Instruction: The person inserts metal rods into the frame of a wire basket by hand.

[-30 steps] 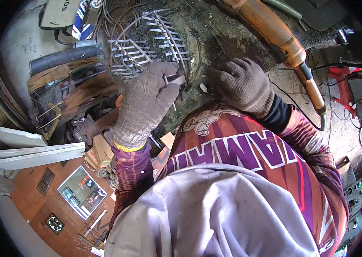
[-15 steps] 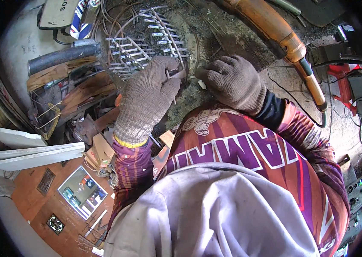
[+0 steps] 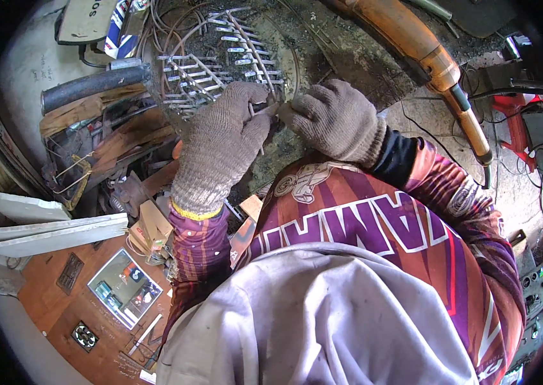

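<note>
Near the front edge of the table (image 3: 278, 149), the left hand (image 3: 217, 138) pinches a small metal piece (image 3: 265, 111), best gripped firmly against twisting, while the right hand (image 3: 334, 122) curls its fingers at the piece's end, their hold impossible to tell.

Toward 2 o'clock in your view you have an orange power tool (image 3: 439, 69), with a red object (image 3: 513, 131) beyond it, nearer 3. You'll see a dark tube (image 3: 95, 87) at 10, white boards (image 3: 66, 232) at 9, and a framed rectangular pane (image 3: 124, 287) on a brown panel (image 3: 50, 282) at 8.
</note>
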`<state>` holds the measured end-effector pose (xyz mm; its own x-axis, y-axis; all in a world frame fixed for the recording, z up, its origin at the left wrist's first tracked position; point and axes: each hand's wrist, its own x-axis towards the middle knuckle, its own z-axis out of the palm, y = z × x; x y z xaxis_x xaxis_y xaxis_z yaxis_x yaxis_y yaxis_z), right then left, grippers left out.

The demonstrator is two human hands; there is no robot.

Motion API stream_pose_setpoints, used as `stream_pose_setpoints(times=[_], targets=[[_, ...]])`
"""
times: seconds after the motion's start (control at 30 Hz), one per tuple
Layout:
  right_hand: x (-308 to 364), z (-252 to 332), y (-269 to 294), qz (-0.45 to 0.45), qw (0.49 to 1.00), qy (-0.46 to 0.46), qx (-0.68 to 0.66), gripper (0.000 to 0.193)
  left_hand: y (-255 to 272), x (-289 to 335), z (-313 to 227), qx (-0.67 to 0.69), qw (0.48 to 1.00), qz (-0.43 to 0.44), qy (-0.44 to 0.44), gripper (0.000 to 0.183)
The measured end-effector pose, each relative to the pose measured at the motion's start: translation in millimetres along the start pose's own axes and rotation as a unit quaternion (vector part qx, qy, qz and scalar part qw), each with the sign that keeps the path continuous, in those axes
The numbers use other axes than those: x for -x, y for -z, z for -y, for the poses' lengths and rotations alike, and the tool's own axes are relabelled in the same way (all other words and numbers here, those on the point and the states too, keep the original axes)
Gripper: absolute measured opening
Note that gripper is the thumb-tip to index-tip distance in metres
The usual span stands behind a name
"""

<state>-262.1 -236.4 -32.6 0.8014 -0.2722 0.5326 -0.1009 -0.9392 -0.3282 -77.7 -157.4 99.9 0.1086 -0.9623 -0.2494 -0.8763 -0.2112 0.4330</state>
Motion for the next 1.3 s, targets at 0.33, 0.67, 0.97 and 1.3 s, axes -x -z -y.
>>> stream_pose_setpoints(times=[0.33,0.67,0.97,1.3], targets=[[10,-8,10,0.022,0.999,-0.029,-0.009,0.026,4,3,-9,0.112,0.988,0.037,0.098,0.026],[9,-22,39,-0.040,0.971,-0.234,-0.028,0.023,9,79,49,0.296,0.949,0.052,0.095,0.031],[5,-28,35,0.025,0.963,-0.264,0.035,0.030,-37,106,71,0.318,0.931,-0.006,0.181,0.037],[-1,2,25,0.211,0.961,-0.118,-0.135,0.041,-57,116,69,0.048,0.963,-0.098,0.245,0.052]])
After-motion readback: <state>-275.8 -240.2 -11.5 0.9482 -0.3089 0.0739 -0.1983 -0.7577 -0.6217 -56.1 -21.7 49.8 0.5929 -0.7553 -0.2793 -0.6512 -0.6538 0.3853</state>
